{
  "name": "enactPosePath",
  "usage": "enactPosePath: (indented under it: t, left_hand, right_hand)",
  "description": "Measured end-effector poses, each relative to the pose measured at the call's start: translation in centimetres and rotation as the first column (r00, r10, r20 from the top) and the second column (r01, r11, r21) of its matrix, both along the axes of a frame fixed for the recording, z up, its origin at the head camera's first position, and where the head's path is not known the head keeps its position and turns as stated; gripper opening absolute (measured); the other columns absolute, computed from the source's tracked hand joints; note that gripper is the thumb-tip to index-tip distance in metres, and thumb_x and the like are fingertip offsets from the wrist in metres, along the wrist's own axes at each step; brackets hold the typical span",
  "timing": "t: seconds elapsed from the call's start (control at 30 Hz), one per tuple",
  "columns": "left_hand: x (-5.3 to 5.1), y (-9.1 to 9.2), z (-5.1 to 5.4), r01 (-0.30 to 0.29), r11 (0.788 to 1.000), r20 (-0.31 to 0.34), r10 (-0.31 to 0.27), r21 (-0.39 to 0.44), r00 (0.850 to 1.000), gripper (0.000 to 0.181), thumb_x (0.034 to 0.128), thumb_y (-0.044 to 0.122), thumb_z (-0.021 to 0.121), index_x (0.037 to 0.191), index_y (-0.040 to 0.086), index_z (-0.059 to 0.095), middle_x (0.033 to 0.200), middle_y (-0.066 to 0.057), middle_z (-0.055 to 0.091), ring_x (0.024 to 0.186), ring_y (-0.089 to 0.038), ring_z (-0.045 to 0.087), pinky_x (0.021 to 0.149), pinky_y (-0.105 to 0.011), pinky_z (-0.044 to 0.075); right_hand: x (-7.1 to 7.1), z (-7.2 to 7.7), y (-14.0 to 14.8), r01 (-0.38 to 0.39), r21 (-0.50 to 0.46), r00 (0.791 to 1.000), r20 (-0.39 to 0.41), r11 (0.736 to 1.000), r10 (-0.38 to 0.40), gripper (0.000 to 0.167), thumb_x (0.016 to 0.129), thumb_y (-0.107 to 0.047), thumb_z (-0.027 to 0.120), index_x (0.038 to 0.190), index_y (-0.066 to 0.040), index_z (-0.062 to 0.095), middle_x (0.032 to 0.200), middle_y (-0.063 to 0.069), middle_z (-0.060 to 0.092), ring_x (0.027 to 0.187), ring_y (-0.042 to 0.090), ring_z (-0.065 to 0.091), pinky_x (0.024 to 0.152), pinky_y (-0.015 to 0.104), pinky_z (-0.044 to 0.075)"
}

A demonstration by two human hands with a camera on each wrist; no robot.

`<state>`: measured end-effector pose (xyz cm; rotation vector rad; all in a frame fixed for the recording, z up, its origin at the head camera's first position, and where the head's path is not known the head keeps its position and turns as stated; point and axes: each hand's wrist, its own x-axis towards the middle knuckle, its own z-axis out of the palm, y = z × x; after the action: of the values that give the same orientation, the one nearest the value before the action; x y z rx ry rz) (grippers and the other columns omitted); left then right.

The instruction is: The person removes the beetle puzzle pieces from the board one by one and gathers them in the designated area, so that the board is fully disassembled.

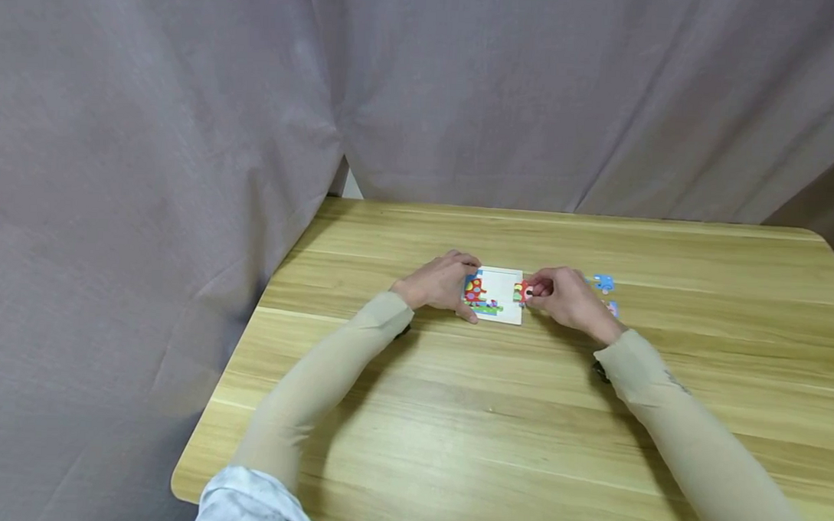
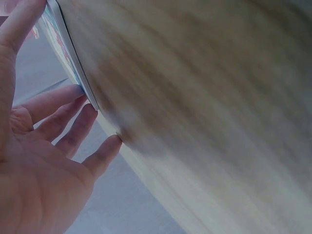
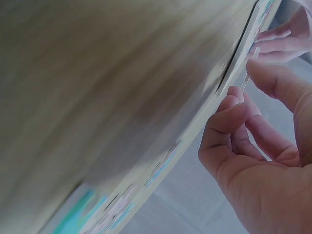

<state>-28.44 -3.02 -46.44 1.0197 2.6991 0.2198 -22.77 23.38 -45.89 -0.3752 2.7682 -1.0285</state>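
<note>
Head view: which step are you on?

You seem to be filling the white tray [image 1: 500, 283] with puzzle pieces. Your right hand [image 1: 569, 299] pinches a red piece [image 1: 520, 290] over the tray's right edge; the next move probably calls for lining it up, then pressing it down.

How does it look?

Red, with green and yellow patches, partly under your fingers. A spotted red section [image 1: 476, 289] lies inside the tray's left end; blue-tinged loose pieces [image 1: 604, 282] lie to its right.

Left wrist view?

Your left hand [image 2: 46, 165] touches the tray's edge, thumb and fingers apart, presumably steadying it.

Right wrist view?

Thumb and fingertips clamp the piece, here a thin pale edge beside the tray; its face is hidden.
</note>
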Motion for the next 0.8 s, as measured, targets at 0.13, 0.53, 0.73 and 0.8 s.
enactPosePath:
  t: [0.13,0.53,0.73,0.8]
  left_hand:
    - [0.0,-0.1,0.0,0.002,1.0,0.005,-0.002,0.01,1.0,0.102,0.0786,0.06,0.095,0.158,0.008,0.058,0.17,-0.001,0.05,0.158,-0.024,0.043,0.133,-0.035,0.039]
    - [-0.1,-0.2,-0.1,-0.002,1.0,0.013,0.002,0.012,1.0,0.1,0.0789,0.059,0.095,0.158,0.009,0.058,0.17,-0.001,0.05,0.158,-0.023,0.042,0.133,-0.034,0.039]
    - [-0.2,-0.4,0.1,0.002,1.0,0.028,-0.002,0.017,1.0,0.1,0.0792,0.059,0.095,0.157,0.009,0.058,0.17,-0.001,0.049,0.159,-0.024,0.041,0.133,-0.035,0.038]
    - [-0.2,-0.4,0.1,0.004,1.0,0.031,-0.004,0.015,1.0,0.1,0.0794,0.059,0.095,0.157,0.009,0.058,0.17,-0.001,0.049,0.159,-0.024,0.041,0.133,-0.035,0.038]
  right_hand:
    - [0.3,0.0,1.0,0.006,0.017,1.0,0.0,1.0,-0.006,0.029,0.097,-0.008,0.078,0.122,0.008,0.075,0.098,0.013,0.073,0.088,0.016,0.062,0.071,0.018,0.048]
    - [1.0,-0.2,4.2,0.042,0.02,0.999,0.002,0.999,-0.042,0.03,0.098,-0.007,0.078,0.122,0.01,0.074,0.1,0.016,0.074,0.086,0.014,0.062,0.068,0.018,0.048]
    - [0.9,-0.5,5.7,0.048,0.044,0.999,-0.014,0.998,-0.048,0.03,0.098,-0.008,0.078,0.121,0.011,0.074,0.099,0.016,0.075,0.085,0.011,0.061,0.068,0.017,0.048]
    - [1.0,-0.5,6.0,0.047,0.055,0.999,-0.014,0.997,-0.047,0.027,0.099,-0.008,0.078,0.119,0.01,0.075,0.098,0.015,0.074,0.084,0.011,0.061,0.069,0.017,0.048]
